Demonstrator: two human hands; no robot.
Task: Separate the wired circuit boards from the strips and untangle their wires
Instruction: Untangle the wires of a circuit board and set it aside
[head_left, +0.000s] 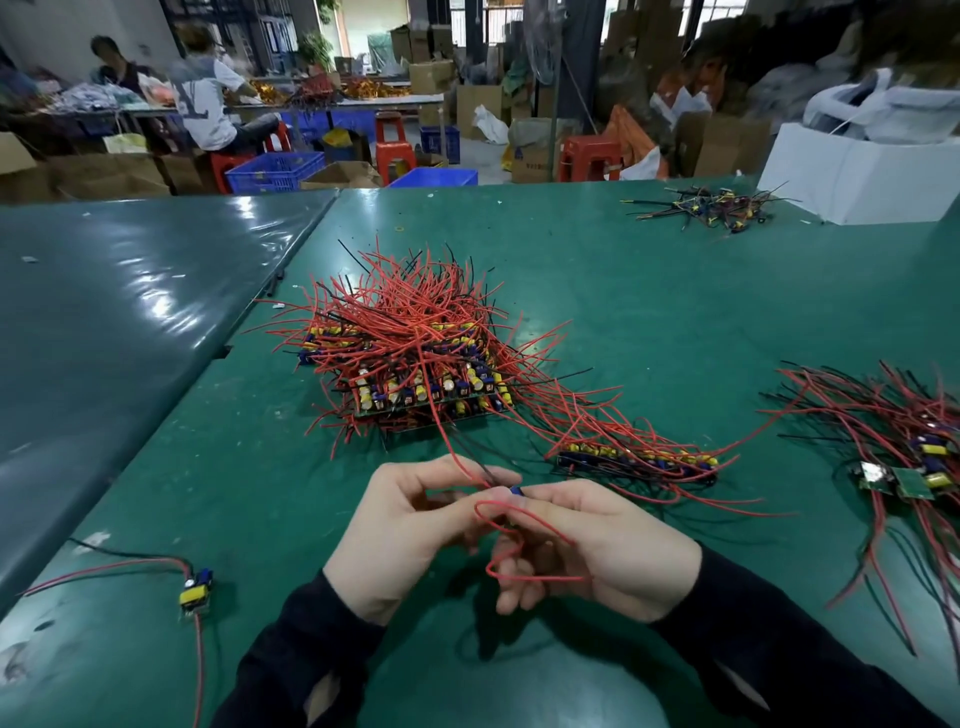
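Both hands meet low in the middle of the green table (649, 291). My left hand (400, 530) pinches a red wire and a black wire that run up toward the big stack of board strips (415, 358). My right hand (592, 545) holds a small wired circuit board (516, 491), mostly hidden by fingertips, with a red wire (511, 540) looping over its fingers. One strip of boards (639, 460) lies alone just right of the hands. A separated board (196, 590) with red and black wires rests at the near left. More separated boards (904, 478) lie at the right edge.
A small heap of black-wired parts (711, 205) and a white box (857, 171) sit at the far right of the table. A second dark table (130, 291) adjoins on the left. People sit at a far bench among crates, stools and cartons.
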